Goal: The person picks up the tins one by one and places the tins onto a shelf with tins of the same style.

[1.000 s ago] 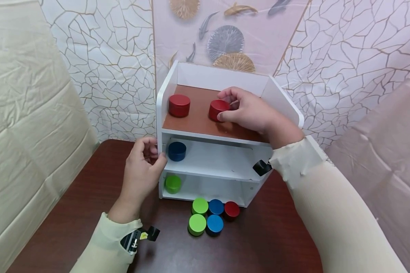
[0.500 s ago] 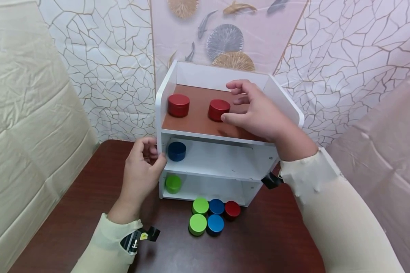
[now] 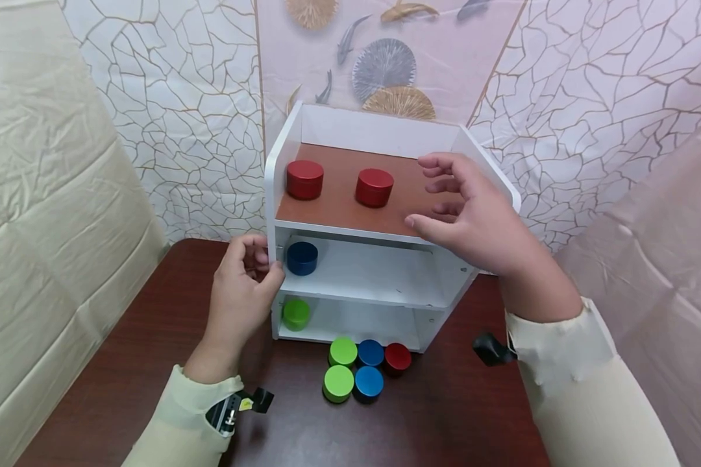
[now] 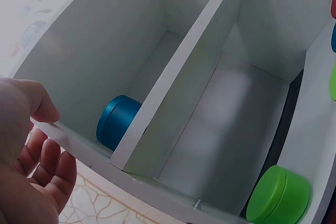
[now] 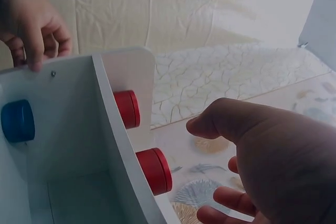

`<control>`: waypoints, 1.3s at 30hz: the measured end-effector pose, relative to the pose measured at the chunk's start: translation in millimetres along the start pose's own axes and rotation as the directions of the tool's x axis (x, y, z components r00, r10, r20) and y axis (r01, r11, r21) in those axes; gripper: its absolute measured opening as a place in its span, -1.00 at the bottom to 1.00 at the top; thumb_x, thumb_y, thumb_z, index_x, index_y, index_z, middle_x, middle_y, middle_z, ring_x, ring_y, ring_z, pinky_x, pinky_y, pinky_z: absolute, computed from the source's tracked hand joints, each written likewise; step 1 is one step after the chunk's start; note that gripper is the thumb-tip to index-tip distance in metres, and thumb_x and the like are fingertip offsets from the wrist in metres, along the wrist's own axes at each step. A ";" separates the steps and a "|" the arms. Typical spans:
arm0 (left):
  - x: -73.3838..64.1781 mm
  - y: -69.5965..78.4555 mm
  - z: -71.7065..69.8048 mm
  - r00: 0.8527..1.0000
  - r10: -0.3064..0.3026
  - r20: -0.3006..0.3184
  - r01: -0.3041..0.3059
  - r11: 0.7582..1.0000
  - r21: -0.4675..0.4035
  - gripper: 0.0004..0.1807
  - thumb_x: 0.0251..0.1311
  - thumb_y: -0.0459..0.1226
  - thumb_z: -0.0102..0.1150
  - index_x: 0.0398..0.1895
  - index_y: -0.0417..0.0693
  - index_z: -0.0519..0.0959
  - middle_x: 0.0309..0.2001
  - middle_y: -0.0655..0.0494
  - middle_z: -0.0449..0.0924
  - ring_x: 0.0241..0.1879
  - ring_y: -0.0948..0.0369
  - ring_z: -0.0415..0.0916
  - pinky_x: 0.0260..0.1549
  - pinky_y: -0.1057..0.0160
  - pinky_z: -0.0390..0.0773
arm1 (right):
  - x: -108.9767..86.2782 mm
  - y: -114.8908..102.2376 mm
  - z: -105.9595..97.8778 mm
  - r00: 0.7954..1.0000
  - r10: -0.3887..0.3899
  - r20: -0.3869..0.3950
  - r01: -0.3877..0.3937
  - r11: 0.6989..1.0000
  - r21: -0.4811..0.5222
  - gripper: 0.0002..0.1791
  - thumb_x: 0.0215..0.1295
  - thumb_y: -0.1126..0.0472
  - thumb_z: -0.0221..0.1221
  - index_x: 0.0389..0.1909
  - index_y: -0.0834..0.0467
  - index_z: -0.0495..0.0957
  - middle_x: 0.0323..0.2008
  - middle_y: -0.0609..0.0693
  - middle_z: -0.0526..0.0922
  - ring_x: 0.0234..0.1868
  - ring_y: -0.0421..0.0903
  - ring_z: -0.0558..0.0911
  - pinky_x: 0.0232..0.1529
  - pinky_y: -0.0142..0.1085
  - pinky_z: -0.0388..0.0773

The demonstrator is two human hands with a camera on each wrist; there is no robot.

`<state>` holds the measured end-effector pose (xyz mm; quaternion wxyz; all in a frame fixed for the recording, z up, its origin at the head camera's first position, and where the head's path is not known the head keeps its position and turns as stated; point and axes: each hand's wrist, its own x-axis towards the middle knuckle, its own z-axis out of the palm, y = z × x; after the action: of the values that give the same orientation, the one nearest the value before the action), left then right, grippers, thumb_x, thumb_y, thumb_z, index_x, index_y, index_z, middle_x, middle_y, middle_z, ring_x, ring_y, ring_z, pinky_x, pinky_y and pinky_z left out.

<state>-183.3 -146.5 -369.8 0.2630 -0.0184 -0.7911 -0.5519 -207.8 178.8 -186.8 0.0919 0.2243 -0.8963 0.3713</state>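
Observation:
My right hand [image 3: 467, 211] is held over the right part of the top shelf, fingers spread and holding nothing. Left of it, a red round tin [image 3: 375, 188] sits mid-shelf, and a second red tin [image 3: 305, 179] stands near the left wall. My left hand [image 3: 242, 295] grips the left side panel of the white shelf unit [image 3: 356, 230], thumb in front and fingers behind. Just inside that panel, a blue tin [image 4: 119, 121] rests on the middle shelf. The bottom shelf bears a green tin [image 4: 278, 195] at its left end.
In front of the unit on the dark wooden table [image 3: 444, 408] is a cluster of tins: two light green tins [image 3: 338, 384], two blue tins [image 3: 368, 384] and a red tin [image 3: 397, 359]. Patterned cloth [image 3: 175, 117] hangs behind and fabric panels flank both sides.
My right hand has let go of the red tin in the middle of the top shelf and drawn back to the right, its fingers spreading. The left hand stays on the side panel.

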 end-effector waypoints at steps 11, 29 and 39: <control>0.1 -0.3 -1.2 1.000 0.004 -0.002 -0.004 1.000 0.011 -0.58 0.46 -0.29 0.37 0.29 0.00 0.50 -0.06 0.01 0.56 -0.07 0.17 0.52 -0.12 0.44 0.56 | -44.1 4.8 10.6 0.996 -0.080 -0.043 0.081 0.997 0.013 -0.09 0.29 0.25 0.59 0.60 -0.10 0.40 0.42 0.03 0.54 0.41 0.01 0.55 0.28 -0.44 0.63; -0.2 -3.1 0.5 1.000 -0.007 -0.001 0.007 1.000 0.016 -0.57 0.46 -0.31 0.37 0.31 0.00 0.50 -0.05 0.00 0.55 -0.06 0.17 0.52 -0.11 0.46 0.57 | -93.8 33.1 29.5 0.995 -0.077 -0.058 0.080 0.995 0.054 -0.06 0.22 0.32 0.61 0.59 -0.07 0.42 0.37 -0.08 0.55 0.34 -0.05 0.56 0.19 -0.55 0.65; 0.3 -2.5 2.9 1.000 -0.001 -0.005 0.001 1.000 0.016 -0.58 0.46 -0.31 0.37 0.29 0.01 0.49 -0.06 0.00 0.54 -0.07 0.17 0.50 -0.12 0.45 0.56 | -118.2 67.2 55.4 0.999 0.014 -0.038 -0.011 0.997 0.071 -0.12 0.25 0.22 0.64 0.54 -0.13 0.46 0.28 -0.13 0.57 0.32 -0.03 0.58 0.19 -0.51 0.67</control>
<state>-185.5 -144.9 -372.6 0.2648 -0.0147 -0.7948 -0.5458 -135.0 221.0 -307.1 0.0988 0.2147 -0.8821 0.4076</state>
